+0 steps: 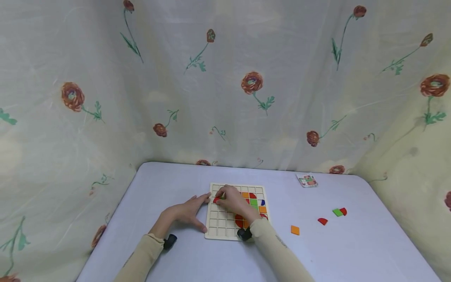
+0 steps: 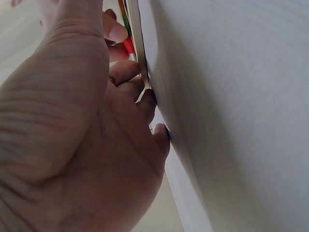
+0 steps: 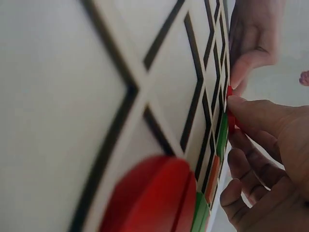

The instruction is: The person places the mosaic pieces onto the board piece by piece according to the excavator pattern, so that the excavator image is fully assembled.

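A pale wooden grid board (image 1: 222,237) lies on the table, with coloured tiles in several of its squares. My left hand (image 1: 188,211) steadies the board's left side; its fingers are spread, the thumb near the lower left corner and the fingertips at the edge higher up. Over the upper left squares, my right hand (image 1: 234,200) pinches a red tile (image 3: 231,121) between thumb and fingers. A green tile (image 3: 222,135) lies just beside that pinch in the right wrist view. Part of the board is hidden under the right hand and forearm.
Right of the board lie a loose orange square tile (image 1: 295,230), a red quarter-round tile (image 1: 322,221), and a green tile (image 1: 337,212) touching another red tile (image 1: 343,211). A patterned card (image 1: 307,180) sits near the far edge. A flowered curtain (image 1: 225,109) surrounds the table.
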The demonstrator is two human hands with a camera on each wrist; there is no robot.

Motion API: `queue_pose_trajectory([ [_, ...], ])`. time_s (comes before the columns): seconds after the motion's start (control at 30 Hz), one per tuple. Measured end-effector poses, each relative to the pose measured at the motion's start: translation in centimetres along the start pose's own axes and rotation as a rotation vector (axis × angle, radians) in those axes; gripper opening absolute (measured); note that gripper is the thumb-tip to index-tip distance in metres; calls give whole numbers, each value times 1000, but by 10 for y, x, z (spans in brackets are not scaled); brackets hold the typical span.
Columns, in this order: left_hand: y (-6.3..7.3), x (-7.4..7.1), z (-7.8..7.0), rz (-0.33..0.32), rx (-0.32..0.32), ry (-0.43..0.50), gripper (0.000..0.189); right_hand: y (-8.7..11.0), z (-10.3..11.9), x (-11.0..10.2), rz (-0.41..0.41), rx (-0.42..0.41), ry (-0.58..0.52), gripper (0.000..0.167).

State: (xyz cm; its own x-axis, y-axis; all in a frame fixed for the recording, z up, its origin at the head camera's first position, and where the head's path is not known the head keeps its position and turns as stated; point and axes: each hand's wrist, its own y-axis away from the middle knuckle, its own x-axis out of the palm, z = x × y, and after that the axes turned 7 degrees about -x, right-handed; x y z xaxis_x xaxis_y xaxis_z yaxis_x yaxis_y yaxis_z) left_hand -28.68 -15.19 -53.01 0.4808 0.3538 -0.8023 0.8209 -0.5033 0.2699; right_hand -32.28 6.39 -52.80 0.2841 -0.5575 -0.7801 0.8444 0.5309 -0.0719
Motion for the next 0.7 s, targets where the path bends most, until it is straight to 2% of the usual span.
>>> queue_pose_trajectory([
  [0.43,-3,2,3,1,7,-7,129,-7,1,3,50,12,-23,16],
  [0.7,-4,3,3,-1,-18,-13,131,-8,2,1,59,-4,-8,20],
])
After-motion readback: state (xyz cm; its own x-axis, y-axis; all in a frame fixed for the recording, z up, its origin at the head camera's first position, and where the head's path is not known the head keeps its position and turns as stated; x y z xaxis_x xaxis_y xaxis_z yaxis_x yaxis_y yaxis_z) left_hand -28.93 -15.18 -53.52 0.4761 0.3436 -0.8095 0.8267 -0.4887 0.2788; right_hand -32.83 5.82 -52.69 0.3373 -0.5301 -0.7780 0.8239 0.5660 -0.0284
